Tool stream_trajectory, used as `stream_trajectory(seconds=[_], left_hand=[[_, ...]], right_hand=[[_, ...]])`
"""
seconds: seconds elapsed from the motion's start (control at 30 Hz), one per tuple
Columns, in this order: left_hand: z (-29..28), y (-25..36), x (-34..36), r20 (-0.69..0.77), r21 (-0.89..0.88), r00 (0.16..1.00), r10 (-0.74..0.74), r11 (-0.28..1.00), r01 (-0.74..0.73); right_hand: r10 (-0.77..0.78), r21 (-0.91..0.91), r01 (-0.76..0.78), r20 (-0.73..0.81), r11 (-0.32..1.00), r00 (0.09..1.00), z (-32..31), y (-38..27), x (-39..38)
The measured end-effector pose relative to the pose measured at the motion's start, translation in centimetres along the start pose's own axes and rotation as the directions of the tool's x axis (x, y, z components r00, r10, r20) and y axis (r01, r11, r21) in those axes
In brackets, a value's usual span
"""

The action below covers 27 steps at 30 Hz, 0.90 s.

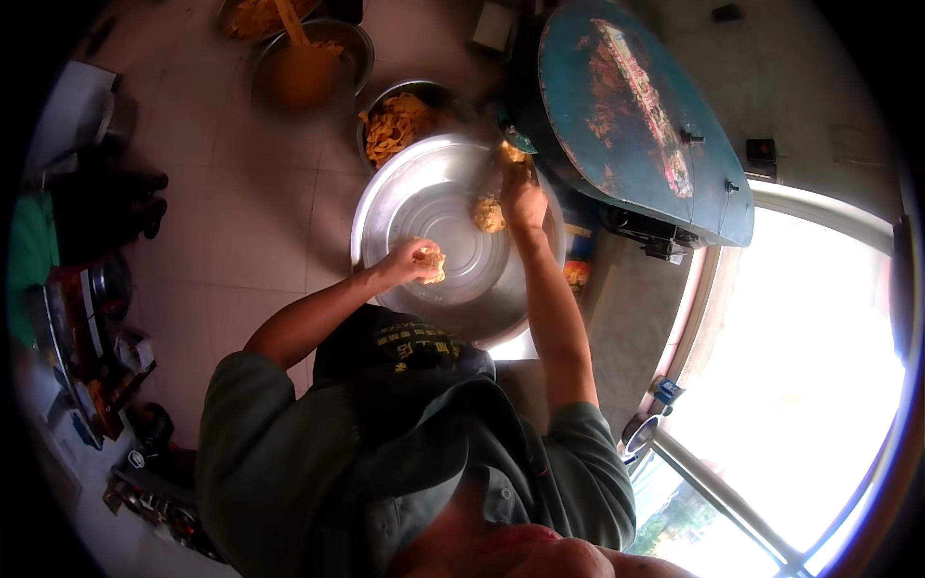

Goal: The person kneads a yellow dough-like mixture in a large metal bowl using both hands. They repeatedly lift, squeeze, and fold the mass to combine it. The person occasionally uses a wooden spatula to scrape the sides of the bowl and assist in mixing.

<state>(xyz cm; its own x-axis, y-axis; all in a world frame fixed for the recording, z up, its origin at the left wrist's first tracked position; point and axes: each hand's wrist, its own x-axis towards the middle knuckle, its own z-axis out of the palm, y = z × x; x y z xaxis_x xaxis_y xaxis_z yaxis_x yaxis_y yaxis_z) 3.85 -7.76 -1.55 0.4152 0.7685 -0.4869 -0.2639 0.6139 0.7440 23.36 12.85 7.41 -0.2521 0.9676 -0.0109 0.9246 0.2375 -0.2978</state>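
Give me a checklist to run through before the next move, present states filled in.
1. Left hand has a hold: ok, its fingers are closed on a pale yellow piece.
2. Right hand well away from the blue-green machine: not ok, it is close by the machine's edge.
3. Metal basin beneath the left hand: ok.
4. Yellow lump beside the right hand lying loose: cannot tell.
5. Machine stopped: cannot tell from a still picture.
6. Bowl of yellow strips upright: ok, next to the basin.
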Motion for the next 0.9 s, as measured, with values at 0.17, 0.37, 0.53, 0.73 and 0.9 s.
stream_trajectory(seconds=[0.17, 0.37, 0.53, 0.73, 0.9], left_hand=[[0.2, -0.2, -1.1, -0.067, 0.025, 0.996, 0.062, 0.998, -0.060], [0.8, -2.3, -0.1, -0.053, 0.092, 0.987, 0.151, 0.985, -0.146], [2.4, -0.5, 0.2, 0.030, 0.153, 0.995, 0.098, 0.983, -0.102], [1.8, 0.4, 0.4, -0.010, 0.120, 0.991, 0.134, 0.984, -0.132], [3.0, 2.3, 0.8, -0.010, 0.166, 0.991, 0.131, 0.978, -0.127]], right_hand=[[0.025, -0.125, -0.030, -0.040, 0.992, 0.999, -0.1, 1.5, -2.5], [-0.008, 0.038, 0.014, -0.163, 0.999, 0.987, -0.7, -0.5, -2.6], [0.031, -0.051, -0.035, -0.074, 0.998, 0.997, 1.1, 1.3, 0.2], [-0.069, 0.053, 0.082, -0.214, 0.995, 0.974, -0.8, 0.5, -3.2], [0.137, -0.004, -0.137, 0.053, 0.991, 0.989, -0.4, 1.8, -0.1]])
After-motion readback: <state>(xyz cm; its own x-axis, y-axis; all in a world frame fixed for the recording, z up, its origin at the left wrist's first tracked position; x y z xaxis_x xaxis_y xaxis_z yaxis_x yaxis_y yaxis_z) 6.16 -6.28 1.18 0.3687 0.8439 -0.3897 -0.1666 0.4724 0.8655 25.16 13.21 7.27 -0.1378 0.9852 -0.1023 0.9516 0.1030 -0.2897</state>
